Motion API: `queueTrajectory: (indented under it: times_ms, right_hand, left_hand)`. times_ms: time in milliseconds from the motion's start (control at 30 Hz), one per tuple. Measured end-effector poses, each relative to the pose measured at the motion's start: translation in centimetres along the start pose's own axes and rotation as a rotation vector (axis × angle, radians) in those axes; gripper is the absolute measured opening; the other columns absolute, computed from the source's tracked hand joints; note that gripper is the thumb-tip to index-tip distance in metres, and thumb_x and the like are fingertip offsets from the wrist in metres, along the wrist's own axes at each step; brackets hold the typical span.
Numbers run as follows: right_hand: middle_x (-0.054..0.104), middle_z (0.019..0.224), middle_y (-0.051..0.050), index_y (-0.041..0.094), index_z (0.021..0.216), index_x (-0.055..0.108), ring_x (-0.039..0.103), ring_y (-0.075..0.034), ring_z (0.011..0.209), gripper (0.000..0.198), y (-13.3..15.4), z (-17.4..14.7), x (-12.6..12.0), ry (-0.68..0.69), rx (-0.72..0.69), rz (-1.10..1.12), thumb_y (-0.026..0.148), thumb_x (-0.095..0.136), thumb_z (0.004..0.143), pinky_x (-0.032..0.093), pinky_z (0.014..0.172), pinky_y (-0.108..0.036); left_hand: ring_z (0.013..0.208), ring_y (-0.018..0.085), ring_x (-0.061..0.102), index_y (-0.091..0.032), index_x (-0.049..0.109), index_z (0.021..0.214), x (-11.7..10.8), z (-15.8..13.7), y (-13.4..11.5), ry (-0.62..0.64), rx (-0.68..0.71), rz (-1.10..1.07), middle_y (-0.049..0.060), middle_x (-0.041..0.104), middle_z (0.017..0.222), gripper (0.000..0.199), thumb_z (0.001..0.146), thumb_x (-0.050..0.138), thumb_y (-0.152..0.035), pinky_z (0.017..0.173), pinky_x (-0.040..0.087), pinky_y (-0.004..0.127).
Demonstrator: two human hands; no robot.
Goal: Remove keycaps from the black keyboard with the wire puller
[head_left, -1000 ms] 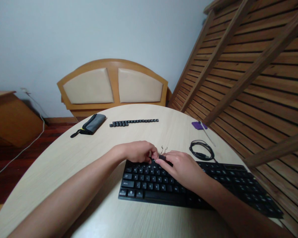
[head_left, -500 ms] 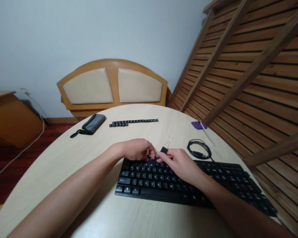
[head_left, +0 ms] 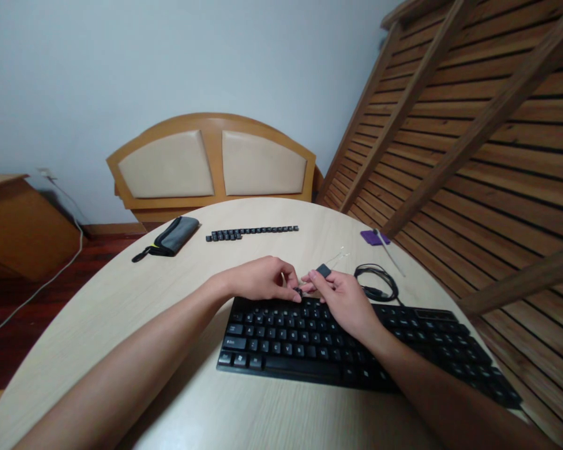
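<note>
A black keyboard (head_left: 304,372) lies across the front of the round table. My left hand (head_left: 269,279) is over its back edge, thumb and fingers pinched on a small black keycap (head_left: 299,292). Just right of it, my right hand (head_left: 342,297) grips the dark handle of a wire keycap puller (head_left: 323,270). The puller's thin wire loops point up and to the right, away from the keys. Fingertips of both hands almost meet at the keycap. Part of the keyboard's top row is hidden under the hands.
Loose keycaps (head_left: 256,230) stand in two rows at the back of the table (head_left: 145,312). A grey zip pouch (head_left: 176,236) lies to their left. At the right are a coiled cable (head_left: 375,282), a purple cloth (head_left: 370,237) and a thin brush-like stick (head_left: 391,254).
My left hand has come up off the keys and a keycap now shows in its fingers. My right hand has shifted slightly right, and the puller has tilted further right.
</note>
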State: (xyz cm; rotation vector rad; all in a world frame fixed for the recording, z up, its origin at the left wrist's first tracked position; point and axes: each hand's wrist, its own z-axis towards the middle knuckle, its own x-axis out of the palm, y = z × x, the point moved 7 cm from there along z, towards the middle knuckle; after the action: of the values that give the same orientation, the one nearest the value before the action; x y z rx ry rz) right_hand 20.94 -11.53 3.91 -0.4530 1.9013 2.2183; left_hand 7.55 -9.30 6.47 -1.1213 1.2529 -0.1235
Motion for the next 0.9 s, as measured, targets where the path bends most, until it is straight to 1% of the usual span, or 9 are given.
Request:
queueTrajectory:
  times_ms: [100,200,300,433,533,600,700,800,900]
  right_hand:
    - [0.075,0.085,-0.011,0.015,0.085,0.074,0.071,-0.022,0.079,0.046,-0.2,0.1,-0.2,-0.012,0.007,0.002,0.055,0.052,0.088,0.054,0.061,-0.029]
    - [0.075,0.085,-0.012,0.014,0.095,0.073,0.071,-0.023,0.08,0.049,-0.6,0.2,0.2,0.033,0.054,0.05,0.057,0.048,0.09,0.052,0.056,-0.027]
    - [0.075,0.084,-0.012,0.014,0.091,0.073,0.07,-0.021,0.074,0.051,-0.5,0.2,0.4,0.062,0.052,0.08,0.058,0.047,0.09,0.053,0.056,-0.027]
    - [0.074,0.079,-0.011,0.013,0.086,0.072,0.068,-0.019,0.068,0.05,-0.3,0.4,0.1,0.027,0.021,0.095,0.059,0.051,0.087,0.053,0.057,-0.028]
    - [0.073,0.074,-0.011,0.012,0.08,0.072,0.066,-0.018,0.063,0.051,-0.3,0.5,-0.2,-0.007,0.019,0.108,0.06,0.054,0.084,0.052,0.056,-0.028]
    - [0.073,0.073,-0.01,0.013,0.079,0.072,0.066,-0.018,0.063,0.049,-0.5,0.5,-0.3,-0.018,0.024,0.131,0.059,0.056,0.084,0.053,0.057,-0.028]
    - [0.074,0.074,-0.01,0.013,0.077,0.071,0.066,-0.017,0.063,0.049,-0.7,0.6,-0.3,-0.015,0.03,0.166,0.059,0.058,0.082,0.053,0.06,-0.028]
    - [0.073,0.072,-0.009,0.012,0.072,0.071,0.065,-0.016,0.06,0.053,-1.0,0.8,-0.3,-0.023,0.048,0.182,0.063,0.059,0.08,0.053,0.059,-0.028]
    - [0.072,0.069,-0.01,0.011,0.074,0.072,0.065,-0.016,0.058,0.056,-1.3,0.9,-0.2,-0.019,0.086,0.196,0.066,0.059,0.078,0.052,0.056,-0.026]
  left_hand:
    - [0.062,0.011,0.048,-0.013,0.067,0.09,-0.2,0.1,-0.1,-0.013,0.022,-0.032,-0.001,0.06,0.071,0.03,0.08,0.066,-0.041,0.056,0.034,0.023]
    - [0.066,0.012,0.051,-0.012,0.067,0.091,-0.3,0.2,0.0,-0.022,0.06,-0.094,0.001,0.062,0.074,0.027,0.08,0.068,-0.036,0.06,0.037,0.024]
    - [0.068,0.013,0.053,-0.012,0.067,0.09,-0.3,0.3,0.1,-0.03,0.1,-0.144,0.001,0.062,0.075,0.023,0.08,0.069,-0.033,0.062,0.039,0.024]
    - [0.068,0.012,0.054,-0.013,0.064,0.091,-0.4,0.4,0.4,-0.067,0.123,-0.22,0.0,0.062,0.075,0.023,0.079,0.071,-0.032,0.063,0.041,0.024]
    - [0.071,0.013,0.057,-0.013,0.061,0.094,-0.6,0.3,0.1,-0.115,0.148,-0.266,0.001,0.064,0.079,0.024,0.079,0.072,-0.029,0.065,0.044,0.024]
    - [0.074,0.013,0.058,-0.013,0.061,0.094,-0.9,0.2,-0.2,-0.144,0.172,-0.246,0.002,0.066,0.083,0.022,0.079,0.071,-0.026,0.067,0.045,0.025]
    - [0.075,0.013,0.058,-0.014,0.063,0.095,-1.1,0.1,-0.6,-0.155,0.202,-0.192,0.003,0.067,0.085,0.019,0.081,0.07,-0.024,0.067,0.045,0.025]
    - [0.076,0.014,0.06,-0.014,0.065,0.101,-1.1,0.1,-0.9,-0.158,0.234,-0.145,0.004,0.069,0.088,0.022,0.082,0.069,-0.024,0.066,0.045,0.024]
    - [0.075,0.013,0.06,-0.014,0.067,0.104,-1.2,0.0,-1.0,-0.153,0.256,-0.11,0.005,0.071,0.089,0.023,0.083,0.069,-0.023,0.065,0.045,0.023]
